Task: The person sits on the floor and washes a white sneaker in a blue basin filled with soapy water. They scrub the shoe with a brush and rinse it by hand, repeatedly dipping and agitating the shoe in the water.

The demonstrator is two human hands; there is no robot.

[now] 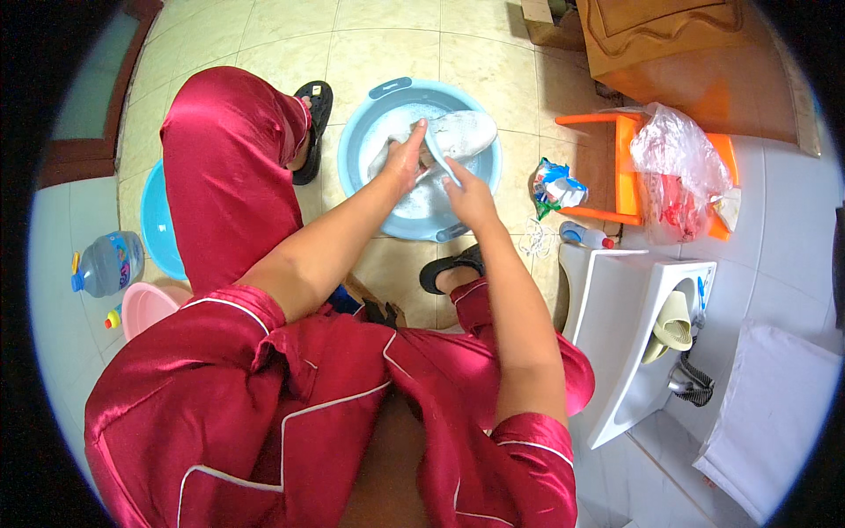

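Note:
A blue plastic basin (348,188) of sudsy water stands on the tiled floor before me. Over it is a wet white shoe (469,132), its toe pointing to the right. My left hand (406,158) grips the shoe around its opening, thumb up. My right hand (470,196) pinches a pale strip (437,148) that rises from the shoe, perhaps its tongue or a brush handle; I cannot tell which. The lower part of the shoe is partly hidden by my left hand and the foam.
White laces (540,239), a crumpled detergent bag (558,187) and a bottle (584,235) lie to the right, near an orange stool (628,168) with plastic bags. A white sink (604,396) holds green slippers (673,320). At left are a blue basin (158,224), a pink basin (148,307) and a water jug (109,264).

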